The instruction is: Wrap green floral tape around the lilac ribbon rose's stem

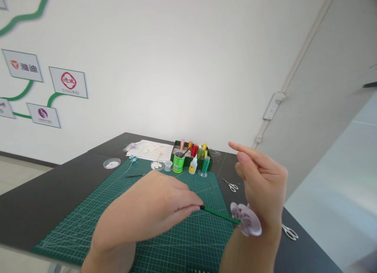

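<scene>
My left hand (165, 202) reaches in from the lower left, its fingers pinched on the dark end of a thin green stem (219, 214). That stem runs rightward to a pale purple artificial flower (249, 222), which hangs in front of my right wrist. My right hand (262, 175) is raised at the right, thumb pressed to the side of the outstretched index finger, the others curled. Whatever lies in that pinch, if anything, is too small to make out. Below both hands spreads a green cutting mat (165, 253).
A dark green box (210, 163) of thread spools stands at the back, with a green can (178, 163), a glue bottle (193, 166) and a green spool (205, 167) before it. White-handled scissors (231, 185) lie right, more scissors (290, 232) nearer. Left are a shallow dish (112, 163) and blue flower (133, 159).
</scene>
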### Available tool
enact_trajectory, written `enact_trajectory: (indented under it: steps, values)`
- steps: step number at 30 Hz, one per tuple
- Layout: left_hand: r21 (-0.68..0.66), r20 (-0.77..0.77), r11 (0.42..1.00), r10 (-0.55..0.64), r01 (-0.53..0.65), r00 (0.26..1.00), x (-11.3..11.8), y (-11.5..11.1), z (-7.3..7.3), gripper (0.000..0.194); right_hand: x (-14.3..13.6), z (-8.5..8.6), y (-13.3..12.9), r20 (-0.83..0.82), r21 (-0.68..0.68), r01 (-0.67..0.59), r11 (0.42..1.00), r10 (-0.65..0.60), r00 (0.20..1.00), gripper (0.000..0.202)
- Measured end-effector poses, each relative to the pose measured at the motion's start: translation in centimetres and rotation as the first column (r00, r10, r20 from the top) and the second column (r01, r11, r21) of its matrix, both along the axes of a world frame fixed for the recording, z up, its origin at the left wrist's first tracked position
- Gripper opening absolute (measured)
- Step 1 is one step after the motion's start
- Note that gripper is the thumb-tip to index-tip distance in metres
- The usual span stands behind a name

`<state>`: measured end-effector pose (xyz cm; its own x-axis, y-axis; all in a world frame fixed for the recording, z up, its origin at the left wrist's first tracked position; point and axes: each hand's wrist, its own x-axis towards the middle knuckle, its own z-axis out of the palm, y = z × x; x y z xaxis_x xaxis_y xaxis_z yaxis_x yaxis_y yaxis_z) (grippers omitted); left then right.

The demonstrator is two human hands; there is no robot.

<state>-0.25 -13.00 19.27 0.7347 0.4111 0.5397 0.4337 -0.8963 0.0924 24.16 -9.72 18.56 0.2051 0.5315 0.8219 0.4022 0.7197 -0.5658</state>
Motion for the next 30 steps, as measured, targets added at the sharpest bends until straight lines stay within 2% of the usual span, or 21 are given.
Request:
enact_trajectory:
  steps: [6,14,22,26,30]
  values:
    - [-0.039,-0.002,0.998,-0.057,0.057,0.998,0.1,0.2,0.2,0.027,0.0,-0.1,0.4,0.004,-0.003,-0.032,0.999,0.032,0.999,0.025]
    - [0.012,0.095,0.996,-0.090,0.089,0.991,-0.3,0.1,-0.1,0.019,0.2,0.4,0.8,0.068,-0.092,-0.094,0.991,0.101,0.993,0.025]
    - [0.054,0.146,0.997,-0.054,0.047,0.988,-0.2,-0.1,0.2,0.019,0.1,0.4,1.1,0.094,-0.084,-0.073,0.994,0.081,0.992,0.023]
    - [0.029,0.146,0.999,-0.036,0.032,0.989,-0.2,-0.1,0.3,0.018,-0.4,0.8,0.8,0.118,-0.077,-0.031,0.997,0.040,0.992,0.024]
    - [-0.015,0.119,0.999,-0.046,0.048,0.992,-0.2,-0.3,0.4,0.015,-0.6,0.7,0.9,0.066,-0.055,-0.034,0.998,0.038,0.997,0.025]
